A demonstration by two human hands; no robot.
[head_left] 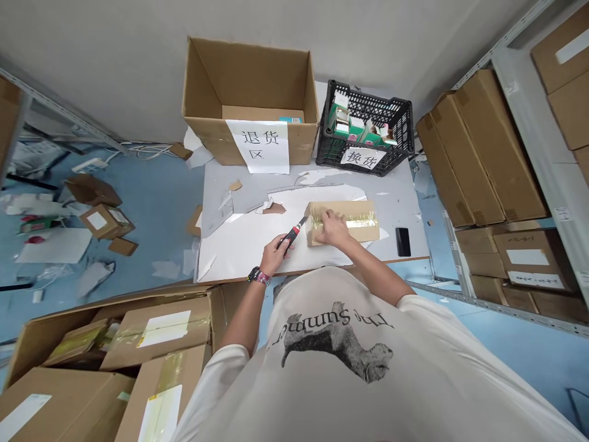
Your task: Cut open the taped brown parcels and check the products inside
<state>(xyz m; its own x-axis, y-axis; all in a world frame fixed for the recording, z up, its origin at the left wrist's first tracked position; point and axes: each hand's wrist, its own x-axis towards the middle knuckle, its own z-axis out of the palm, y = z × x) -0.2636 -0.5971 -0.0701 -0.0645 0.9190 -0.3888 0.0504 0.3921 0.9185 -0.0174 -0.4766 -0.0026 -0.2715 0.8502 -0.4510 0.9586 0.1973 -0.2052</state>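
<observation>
A closed cardboard box (363, 231) lies on the white-covered table, with shiny yellowish tape along its top. My right hand (334, 228) rests on the left part of this box, its fingers bent over the top by the tape. To the left, my left hand (275, 252) is wrapped round the handle of a red and black utility knife (291, 234). The knife's blade points up and right, its tip at or very near the box's left end; whether it touches I cannot tell.
Behind stand a large open carton (207, 138) and a black plastic crate (327, 147) of small boxes, both with paper signs. A phone (403, 242) lies at the table's right. Lower left, a big carton (216, 319) holds taped parcels. Shelves of boxes (497, 147) flank the right.
</observation>
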